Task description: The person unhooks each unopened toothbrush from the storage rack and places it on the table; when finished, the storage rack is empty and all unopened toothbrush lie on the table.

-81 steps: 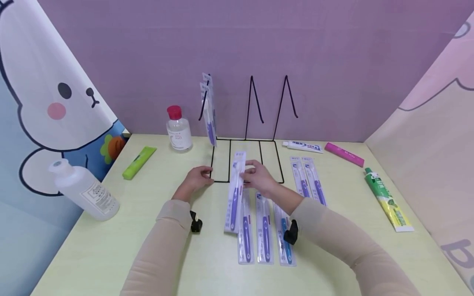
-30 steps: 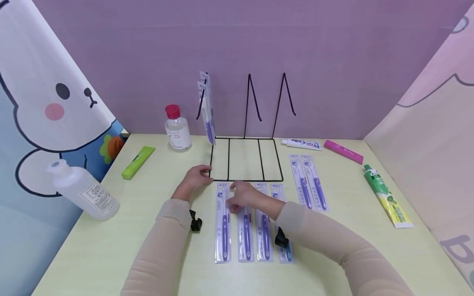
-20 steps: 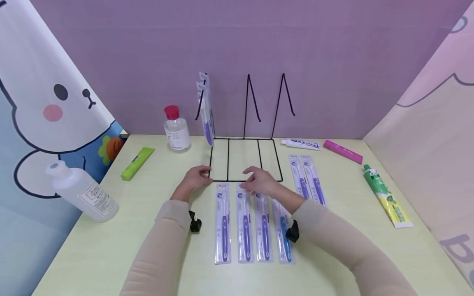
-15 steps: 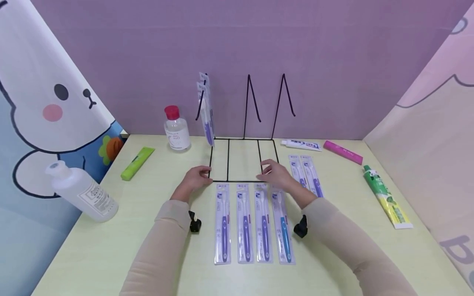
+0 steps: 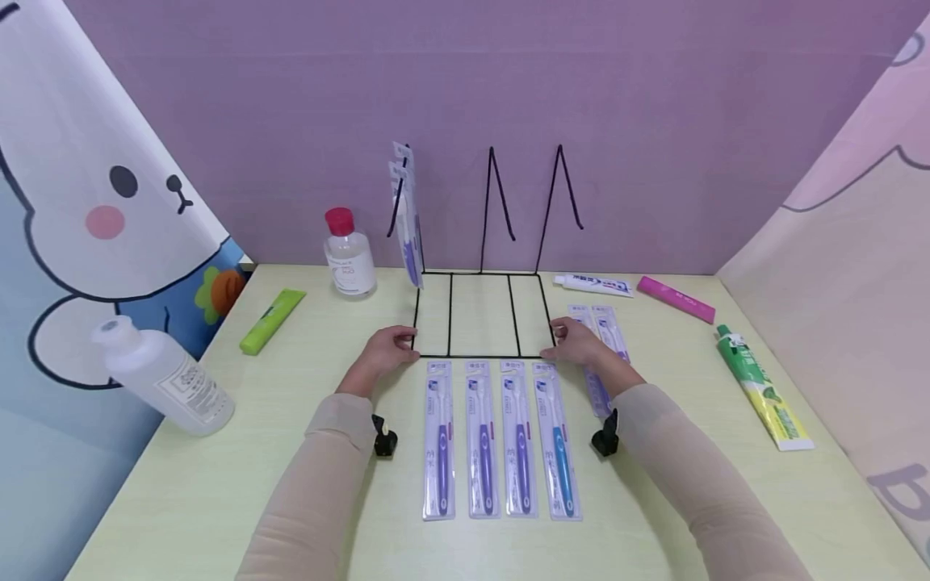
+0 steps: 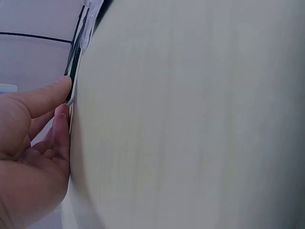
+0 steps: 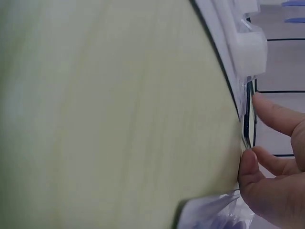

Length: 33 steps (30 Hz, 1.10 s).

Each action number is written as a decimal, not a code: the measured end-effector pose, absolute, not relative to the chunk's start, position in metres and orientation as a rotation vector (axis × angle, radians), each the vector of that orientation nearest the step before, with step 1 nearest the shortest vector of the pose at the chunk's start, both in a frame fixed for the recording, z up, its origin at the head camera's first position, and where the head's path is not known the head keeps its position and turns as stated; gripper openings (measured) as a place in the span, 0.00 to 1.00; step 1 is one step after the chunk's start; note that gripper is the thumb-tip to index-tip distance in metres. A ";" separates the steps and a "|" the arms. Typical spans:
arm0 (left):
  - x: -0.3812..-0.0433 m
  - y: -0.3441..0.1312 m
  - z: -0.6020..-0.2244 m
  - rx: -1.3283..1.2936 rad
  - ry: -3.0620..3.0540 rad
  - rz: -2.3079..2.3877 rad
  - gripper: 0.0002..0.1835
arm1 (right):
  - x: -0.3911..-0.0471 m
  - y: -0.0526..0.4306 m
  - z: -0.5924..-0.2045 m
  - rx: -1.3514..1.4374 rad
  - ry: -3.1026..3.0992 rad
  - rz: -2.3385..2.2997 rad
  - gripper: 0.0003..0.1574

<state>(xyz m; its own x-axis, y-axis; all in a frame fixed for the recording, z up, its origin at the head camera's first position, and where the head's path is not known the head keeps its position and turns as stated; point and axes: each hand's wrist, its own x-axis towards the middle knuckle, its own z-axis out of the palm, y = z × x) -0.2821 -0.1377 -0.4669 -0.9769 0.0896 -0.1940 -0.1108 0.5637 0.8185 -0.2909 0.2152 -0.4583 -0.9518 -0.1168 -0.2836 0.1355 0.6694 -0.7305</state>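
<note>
A black wire display rack (image 5: 450, 315) stands at the back of the table, with upright hooks rising behind its flat base. My left hand (image 5: 385, 351) holds the base's front left corner between thumb and finger; the left wrist view shows the wire (image 6: 72, 90) at the fingertips. At the front right corner, my right hand (image 5: 577, 343) has thumb and fingers round the wire (image 7: 247, 129). Packaged toothbrushes (image 5: 408, 218) hang on the left hook. In front of the base lie several more in a row, including a purple-handled one (image 5: 442, 468) at the left end and a blue-handled one (image 5: 562, 468) at the right.
Two packaged toothbrushes (image 5: 610, 327) lie partly under my right hand. Farther right are a white tube (image 5: 594, 285), a pink tube (image 5: 676, 299) and a green-yellow tube (image 5: 763, 387). Leftward stand a red-capped bottle (image 5: 351, 258) and a white bottle (image 5: 167, 375), near a lime-green tube (image 5: 272, 322).
My right hand laid a packaged toothbrush at the left end of the row, released it, and moved right to the rack's front right corner. My left hand stayed at its corner.
</note>
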 end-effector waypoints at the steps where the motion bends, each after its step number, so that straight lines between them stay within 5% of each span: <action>1: -0.283 -0.137 -0.467 -0.008 2.579 1.376 0.25 | -0.291 0.216 -0.458 0.005 2.577 -1.182 0.46; 8: -0.290 -0.133 -0.456 -0.010 2.578 1.377 0.23 | -0.290 0.220 -0.459 -0.029 2.601 -1.188 0.48; 17: -0.319 -0.136 -0.403 -0.019 2.673 2.021 0.17 | -0.288 0.221 -0.462 -0.035 2.634 -1.097 0.46; 33: -0.344 -0.133 -0.348 0.211 2.353 2.434 0.23 | -0.289 0.214 -0.459 -0.100 2.657 -1.071 0.43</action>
